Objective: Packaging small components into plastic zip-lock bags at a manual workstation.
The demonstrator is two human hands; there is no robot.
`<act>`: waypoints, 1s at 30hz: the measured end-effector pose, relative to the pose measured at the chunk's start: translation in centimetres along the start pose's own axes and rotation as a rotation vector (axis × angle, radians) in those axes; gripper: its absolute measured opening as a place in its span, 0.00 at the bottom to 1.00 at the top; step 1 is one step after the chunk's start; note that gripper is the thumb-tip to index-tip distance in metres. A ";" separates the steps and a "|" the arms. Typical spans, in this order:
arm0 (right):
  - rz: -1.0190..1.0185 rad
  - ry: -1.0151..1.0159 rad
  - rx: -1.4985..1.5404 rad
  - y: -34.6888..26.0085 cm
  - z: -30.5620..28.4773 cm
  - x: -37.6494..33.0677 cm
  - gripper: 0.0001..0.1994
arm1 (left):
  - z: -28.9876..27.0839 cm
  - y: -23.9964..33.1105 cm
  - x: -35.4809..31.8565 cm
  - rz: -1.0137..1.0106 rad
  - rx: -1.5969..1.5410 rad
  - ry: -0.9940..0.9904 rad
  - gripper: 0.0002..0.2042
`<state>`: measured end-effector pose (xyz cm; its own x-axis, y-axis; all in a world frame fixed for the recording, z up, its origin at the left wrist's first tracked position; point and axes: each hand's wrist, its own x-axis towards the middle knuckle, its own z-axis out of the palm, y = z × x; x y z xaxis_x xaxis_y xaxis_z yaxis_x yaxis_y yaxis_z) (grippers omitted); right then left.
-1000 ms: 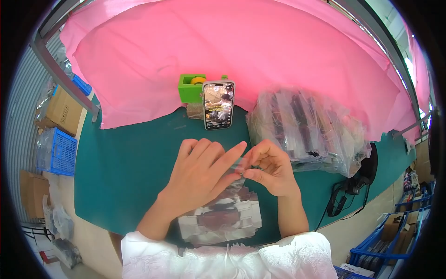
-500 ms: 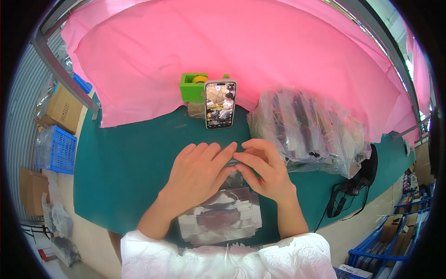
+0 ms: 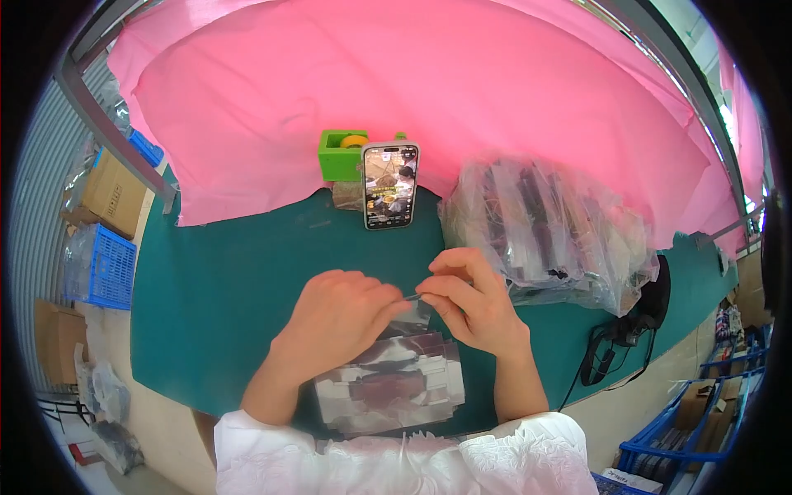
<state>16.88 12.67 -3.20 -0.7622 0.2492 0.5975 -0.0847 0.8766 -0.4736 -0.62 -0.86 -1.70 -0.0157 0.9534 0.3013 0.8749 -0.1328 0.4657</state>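
Observation:
Both hands meet above the near middle of the table, their fingertips only a small gap apart. A thin, clear plastic piece [image 3: 415,297] spans that gap; its full shape is hidden by my fingers. My left hand [image 3: 340,318] is closed, thumb and fingers pinching one end. From the other side, my right hand [image 3: 472,304] pinches it between thumb and forefinger, the other fingers curled. Under and nearer than my hands lies a stack of flat, clear plastic sheets [image 3: 393,389] with cut, notched edges, partly covered by my left hand.
A phone [image 3: 390,186] leans upright in front of a green tape dispenser [image 3: 341,157]. On the right a large clear bag [image 3: 549,231] holds many plastic pieces. Beside it lies a black strapped device [image 3: 631,330]. Pink cloth [image 3: 429,74] hangs behind the green table [image 3: 223,289].
My left hand has dropped slightly toward me and its fingers have curled in. The fingertips have drawn a little apart, showing the thin plastic piece. My right hand has barely moved.

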 end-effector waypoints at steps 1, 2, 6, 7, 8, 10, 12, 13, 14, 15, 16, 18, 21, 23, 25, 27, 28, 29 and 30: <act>0.001 -0.024 0.021 -0.1 0.0 0.1 0.08 | 0.0 -0.1 -0.2 0.017 0.023 -0.076 0.10; -0.002 -0.026 0.025 -0.1 0.1 0.1 0.08 | -0.1 0.0 -0.3 0.012 0.026 -0.075 0.10; 0.040 -0.020 0.036 0.2 -0.6 0.0 0.06 | -0.7 0.0 0.0 -0.001 0.019 0.011 0.09; 0.058 -0.002 0.010 0.2 -0.7 0.0 0.06 | -1.0 0.0 -0.1 -0.031 0.015 0.076 0.09; 0.056 -0.002 0.013 0.3 -0.8 0.0 0.06 | -1.1 -0.2 -0.2 -0.032 0.017 0.076 0.09; 0.050 -0.053 0.041 0.4 -0.8 -0.2 0.05 | -1.2 -0.7 -0.7 0.020 0.039 -0.095 0.09; 0.056 -0.051 0.048 0.5 -0.8 -0.1 0.05 | -1.4 -0.6 -0.4 0.011 0.028 -0.094 0.08; 0.064 -0.049 0.055 0.6 -0.8 -0.1 0.05 | -1.5 -0.6 -0.2 0.004 0.016 -0.095 0.08; 0.067 -0.049 0.052 0.7 -0.9 -0.2 0.05 | -1.5 -0.6 -0.2 0.006 0.013 -0.096 0.08; 0.075 -0.023 0.016 0.7 -1.1 -0.2 0.05 | -1.8 -0.5 -0.2 -0.018 -0.001 -0.059 0.08; 0.084 0.004 -0.021 0.7 -1.2 -0.2 0.05 | -2.0 -0.6 -0.3 -0.041 -0.016 -0.022 0.07; 0.101 -0.009 0.015 0.6 -1.2 -0.3 0.05 | -2.3 -1.0 -0.5 -0.015 -0.002 -0.075 0.07; 0.105 -0.001 0.050 0.5 -1.2 -0.1 0.05 | -2.2 -1.6 -0.6 0.027 0.004 -0.103 0.09; 0.092 0.020 0.049 0.5 -1.1 -0.1 0.04 | -2.3 -1.7 -0.5 0.044 -0.004 -0.080 0.11; 0.118 0.158 0.026 0.4 -1.0 0.0 0.05 | -2.8 -1.5 -0.3 -0.038 -0.239 0.045 0.16; 0.142 0.138 0.102 0.4 -1.3 0.0 0.05 | -2.9 -1.4 -0.4 -0.073 -0.310 0.145 0.19; 0.166 0.117 0.177 0.4 -1.5 -0.1 0.06 | -2.9 -1.4 -0.4 -0.108 -0.381 0.245 0.22; 0.166 0.118 0.177 0.4 -1.7 -0.1 0.06 | -2.9 -1.1 -0.4 -0.107 -0.380 0.245 0.22; 0.200 0.006 0.234 0.4 -2.0 -0.2 0.07 | -2.8 -0.7 -0.1 -0.089 -0.368 0.306 0.23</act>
<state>18.25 13.82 -2.26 -0.7746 0.4102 0.4814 -0.0796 0.6918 -0.7177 -2.57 -1.66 0.28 -0.2725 0.8493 0.4522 0.6352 -0.1942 0.7475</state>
